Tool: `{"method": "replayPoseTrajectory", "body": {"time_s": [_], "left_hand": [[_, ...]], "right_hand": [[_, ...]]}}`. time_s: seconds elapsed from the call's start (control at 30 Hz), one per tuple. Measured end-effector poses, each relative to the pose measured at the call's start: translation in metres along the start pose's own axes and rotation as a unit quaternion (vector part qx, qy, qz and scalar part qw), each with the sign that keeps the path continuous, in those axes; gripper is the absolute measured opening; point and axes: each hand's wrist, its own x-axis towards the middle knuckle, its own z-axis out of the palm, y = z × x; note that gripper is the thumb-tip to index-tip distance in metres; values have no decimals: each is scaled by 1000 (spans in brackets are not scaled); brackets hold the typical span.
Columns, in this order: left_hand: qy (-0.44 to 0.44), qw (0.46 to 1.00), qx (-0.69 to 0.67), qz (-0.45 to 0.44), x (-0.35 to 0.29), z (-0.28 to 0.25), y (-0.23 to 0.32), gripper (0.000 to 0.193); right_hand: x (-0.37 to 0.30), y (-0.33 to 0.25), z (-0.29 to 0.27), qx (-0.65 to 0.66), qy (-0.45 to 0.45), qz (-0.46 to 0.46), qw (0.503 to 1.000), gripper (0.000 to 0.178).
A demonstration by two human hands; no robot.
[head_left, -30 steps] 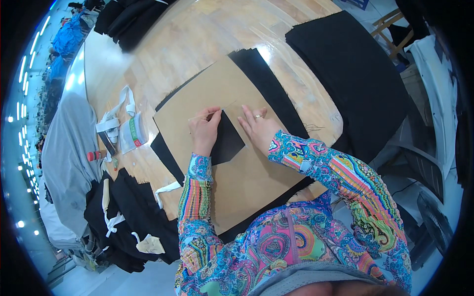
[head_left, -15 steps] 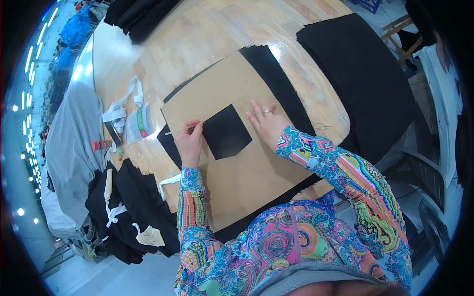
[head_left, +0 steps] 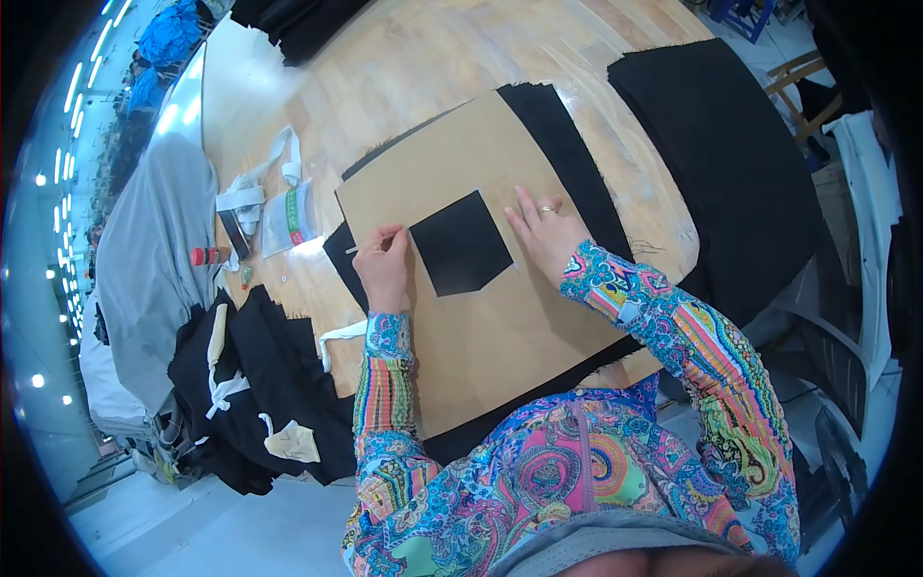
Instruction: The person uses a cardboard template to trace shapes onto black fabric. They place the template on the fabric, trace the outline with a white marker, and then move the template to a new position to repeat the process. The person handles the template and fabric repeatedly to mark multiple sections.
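Observation:
A tan cardboard template lies on black fabric on the table. In its middle is a pocket-shaped cut-out through which black fabric shows. My left hand rests at the left edge of this cut-out, its fingers pinched round a thin white stick. Only the stick's rear end sticks out past the hand; its tip is hidden. With fingers spread, my right hand lies flat on the cardboard, right of the cut-out, and wears a ring.
More black fabric lies at the right, and another dark pile at the far left. White tape, a clear packet and a red-capped item sit left. Black cloth pieces hang over the near-left edge.
The view has shifted, so table and template appear a little further right and up. Less of the stick now shows behind my left hand. My right hand keeps its place on the cardboard.

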Motion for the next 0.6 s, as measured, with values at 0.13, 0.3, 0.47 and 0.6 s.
{"method": "replayPoseTrajectory", "body": {"time_s": [0.13,0.3,0.47,0.6], "left_hand": [[-3,1000,-11,-4,0,2,-1,16],[9,1000,-2,-2,0,4,-3,17],[23,999,-33,-24,-2,1,-8,15],[23,992,-100,-76,-4,-3,-15,15]], "right_hand": [[-1,0,-1,2,0,0,1000,63],[-2,0,-2,-7,2,-1,1000,63],[-4,0,-3,-33,22,0,999,60],[-5,0,-2,-49,32,-2,998,60]]}}
